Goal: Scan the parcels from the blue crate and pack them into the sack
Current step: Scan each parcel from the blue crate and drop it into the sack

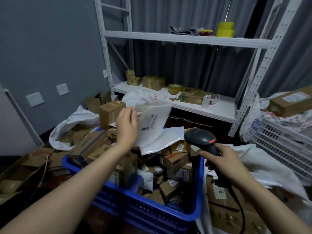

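My left hand (127,126) pinches the edge of a flat clear plastic parcel (152,119) and holds it up above the blue crate (148,211), its printed label facing me. My right hand (222,163) grips the handle of a black barcode scanner (201,141), whose head points toward the parcel from the right. The crate is full of brown cardboard boxes and white mailer bags. A white woven sack (263,168) lies open to the right of the crate with brown boxes inside.
A white metal shelf rack (185,38) stands behind, with small boxes on its lower board and yellow tape rolls (225,29) above. Another white sack (76,119) of boxes lies at the left. A white plastic crate (287,144) stands at the right edge.
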